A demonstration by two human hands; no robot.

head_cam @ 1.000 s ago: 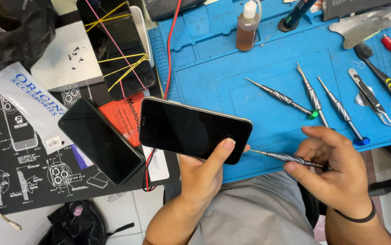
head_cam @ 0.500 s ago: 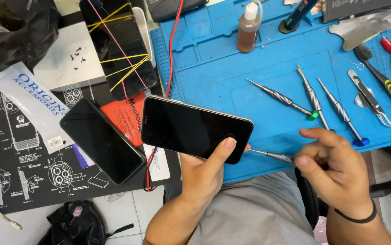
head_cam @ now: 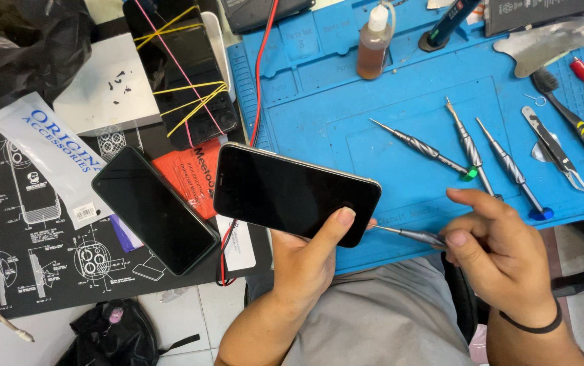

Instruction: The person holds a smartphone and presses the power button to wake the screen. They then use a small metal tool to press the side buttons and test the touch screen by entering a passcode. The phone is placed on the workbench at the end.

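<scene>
Your left hand (head_cam: 305,261) grips the black rectangular smartphone with a dark glass screen (head_cam: 295,193) from below: the thumb lies across the lower right corner of the glass, the other fingers are curled behind the back, hidden. The phone is held screen up, tilted slightly, above the seam between the blue silicone repair mat (head_cam: 319,115) and the black printed work mat (head_cam: 14,264).

Your right hand (head_cam: 498,254) is closed in a pinch on a slim grey metal screwdriver with a twisted grip (head_cam: 410,235). Thumb and forefinger clamp the handle; the tip points left and meets the phone's right end, just beside your left thumb.

Nearby: a second black phone with a glossy screen (head_cam: 153,209) lies flat on the black mat, just left of the held one. A red cable (head_cam: 259,81) runs under the held phone. Three more twisted-grip screwdrivers (head_cam: 471,152) lie on the blue mat above your right hand, well apart from the tip. A small brown dropper bottle with a white nozzle (head_cam: 373,44) stands further up. A dark phone bound with yellow rubber bands (head_cam: 180,68) lies top left.

The held phone's screen is unlit, unbroken and reflective, with a thin pale metal edge along the top.
</scene>
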